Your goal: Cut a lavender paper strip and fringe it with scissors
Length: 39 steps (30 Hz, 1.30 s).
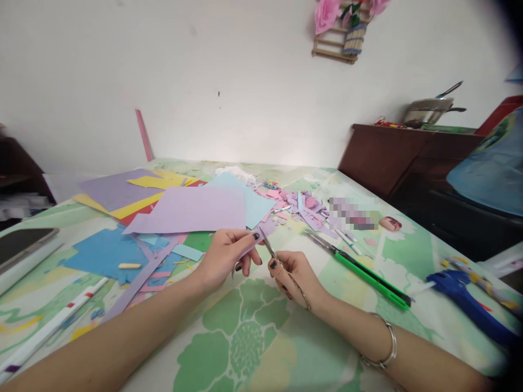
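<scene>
My left hand point(226, 253) pinches a small piece of light purple paper point(267, 227) between thumb and fingers. In my right hand point(296, 277) is a slim pair of metal scissors point(268, 245), its blades pointing up and left against the paper. The handles are partly hidden by my fingers. Behind my hands lies a large light purple sheet point(196, 209), overlapping a light blue sheet point(259, 204). To the right of my right hand rests a green utility knife point(368, 275) with its blade out.
Paper scraps point(304, 207) are heaped behind my right hand. A blue-handled tool point(469, 299) lies at the right. Blue paper point(102, 253), a long purple strip point(141, 280) and a white stick point(57, 321) lie left. A phone point(26, 245) sits at the left edge.
</scene>
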Each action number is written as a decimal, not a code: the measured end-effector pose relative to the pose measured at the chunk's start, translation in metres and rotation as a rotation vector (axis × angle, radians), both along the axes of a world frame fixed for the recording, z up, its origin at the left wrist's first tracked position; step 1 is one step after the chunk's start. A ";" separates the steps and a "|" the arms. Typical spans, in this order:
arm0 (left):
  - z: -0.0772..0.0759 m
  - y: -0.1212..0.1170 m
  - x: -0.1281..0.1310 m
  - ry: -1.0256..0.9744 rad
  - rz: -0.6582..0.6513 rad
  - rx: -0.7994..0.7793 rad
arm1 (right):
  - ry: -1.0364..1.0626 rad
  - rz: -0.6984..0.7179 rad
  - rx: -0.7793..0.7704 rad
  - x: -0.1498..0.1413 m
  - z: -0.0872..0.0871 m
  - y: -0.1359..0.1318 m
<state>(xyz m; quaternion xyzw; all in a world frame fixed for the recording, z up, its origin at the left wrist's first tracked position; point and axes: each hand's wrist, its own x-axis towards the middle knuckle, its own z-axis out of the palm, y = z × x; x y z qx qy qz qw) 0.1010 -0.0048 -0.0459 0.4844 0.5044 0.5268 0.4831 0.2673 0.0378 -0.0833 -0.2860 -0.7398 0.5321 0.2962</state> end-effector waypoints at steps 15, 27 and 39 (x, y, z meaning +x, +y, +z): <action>0.002 -0.001 0.000 0.039 0.001 -0.004 | -0.086 -0.059 0.065 -0.001 0.004 0.000; 0.002 0.001 0.000 0.037 0.000 -0.012 | -0.112 -0.094 0.075 -0.001 0.004 0.000; 0.004 -0.002 0.001 0.041 0.008 -0.009 | -0.022 -0.019 -0.026 -0.001 0.007 -0.003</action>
